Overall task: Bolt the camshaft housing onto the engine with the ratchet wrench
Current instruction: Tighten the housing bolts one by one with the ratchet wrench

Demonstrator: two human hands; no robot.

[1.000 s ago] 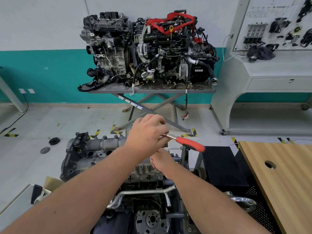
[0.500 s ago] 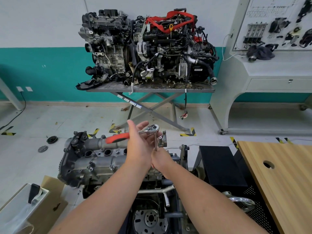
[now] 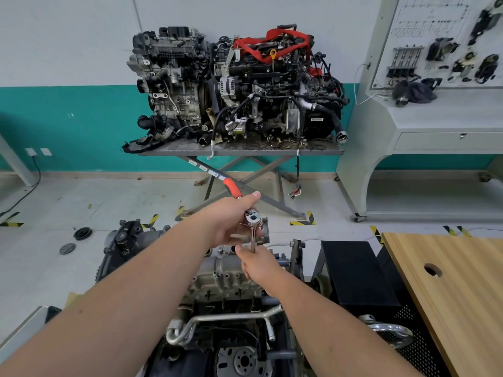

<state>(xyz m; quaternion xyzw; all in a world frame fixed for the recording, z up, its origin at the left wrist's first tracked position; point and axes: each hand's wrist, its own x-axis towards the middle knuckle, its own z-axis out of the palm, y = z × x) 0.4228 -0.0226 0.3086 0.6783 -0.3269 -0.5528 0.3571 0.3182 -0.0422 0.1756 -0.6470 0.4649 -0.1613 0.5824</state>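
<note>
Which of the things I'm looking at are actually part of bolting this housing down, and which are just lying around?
In use:
- ratchet wrench, left hand on it
- extension bar, steadied by right hand
- camshaft housing
- engine on its stand

Lying about:
- two engines on the lift table
- two round parts on the floor
- wooden bench
- display board

no legible text or labels
</note>
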